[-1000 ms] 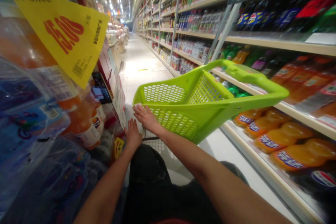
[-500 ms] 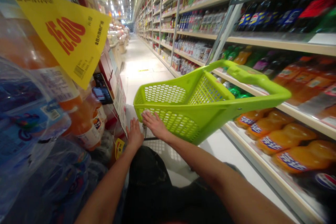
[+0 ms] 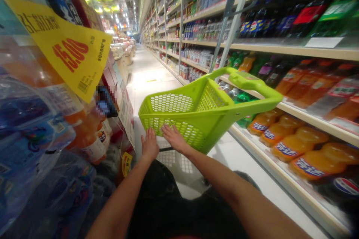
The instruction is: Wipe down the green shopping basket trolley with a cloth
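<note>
A lime-green shopping cart (image 3: 218,117) with perforated basket walls stands in front of me, its handle off to the right by the shelves. My right hand (image 3: 176,139) is stretched out, palm down, at the near side of the basket; whether the fingers touch it I cannot tell. Beside it, my left hand (image 3: 150,145) is held out with straight fingers near the basket's lower left corner. Neither hand holds anything. Both forearms reach forward over my dark-clothed knees.
Shelves of bottled drinks line the right, with orange soda bottles (image 3: 291,142) on the lowest level. Plastic-wrapped bottles (image 3: 30,119) are stacked close on the left under a yellow price sign (image 3: 70,52). A pale tiled aisle (image 3: 148,63) runs ahead.
The cart's handle end sits farther left in view, and the view itself has shifted slightly. Both hands appear a little farther right along the basket.
</note>
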`<state>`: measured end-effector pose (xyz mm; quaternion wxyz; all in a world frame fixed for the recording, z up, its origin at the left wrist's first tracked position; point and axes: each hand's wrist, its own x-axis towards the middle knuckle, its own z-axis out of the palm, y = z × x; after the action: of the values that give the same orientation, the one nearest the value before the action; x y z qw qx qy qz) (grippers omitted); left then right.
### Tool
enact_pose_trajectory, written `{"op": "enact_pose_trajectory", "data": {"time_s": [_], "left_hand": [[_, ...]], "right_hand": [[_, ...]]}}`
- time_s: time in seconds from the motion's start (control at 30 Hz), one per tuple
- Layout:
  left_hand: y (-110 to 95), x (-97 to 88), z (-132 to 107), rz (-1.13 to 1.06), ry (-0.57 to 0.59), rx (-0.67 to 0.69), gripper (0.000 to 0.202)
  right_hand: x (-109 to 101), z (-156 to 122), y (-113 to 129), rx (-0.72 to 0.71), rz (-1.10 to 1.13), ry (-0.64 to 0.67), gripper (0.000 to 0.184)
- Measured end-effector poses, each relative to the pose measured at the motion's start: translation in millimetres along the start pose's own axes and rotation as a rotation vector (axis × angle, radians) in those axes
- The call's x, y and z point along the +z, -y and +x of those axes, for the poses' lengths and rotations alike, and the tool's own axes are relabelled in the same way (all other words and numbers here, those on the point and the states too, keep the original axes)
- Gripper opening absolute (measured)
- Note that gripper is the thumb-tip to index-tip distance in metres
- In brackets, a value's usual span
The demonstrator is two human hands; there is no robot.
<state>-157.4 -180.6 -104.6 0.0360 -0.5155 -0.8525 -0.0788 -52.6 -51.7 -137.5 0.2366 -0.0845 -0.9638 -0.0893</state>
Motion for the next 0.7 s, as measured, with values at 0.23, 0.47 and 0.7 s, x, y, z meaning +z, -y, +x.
{"op": "enact_pose_trajectory", "data": {"time_s": [0.23,0.47,0.7], "left_hand": [[-23,-12.8,11,-0.024,-0.07,0.057,0.075],[-46,-20.3,10,0.004,-0.062,0.113,0.076],[-63,-26.1,8,0.04,-0.032,0.129,0.075]], "right_hand": [[-39,21,-22,0.061,-0.073,-0.169,0.036],[-31,-30,-27,0.075,-0.081,0.008,0.036],[-59,-36,-34,0.059,-0.113,-0.035,0.041]]}}
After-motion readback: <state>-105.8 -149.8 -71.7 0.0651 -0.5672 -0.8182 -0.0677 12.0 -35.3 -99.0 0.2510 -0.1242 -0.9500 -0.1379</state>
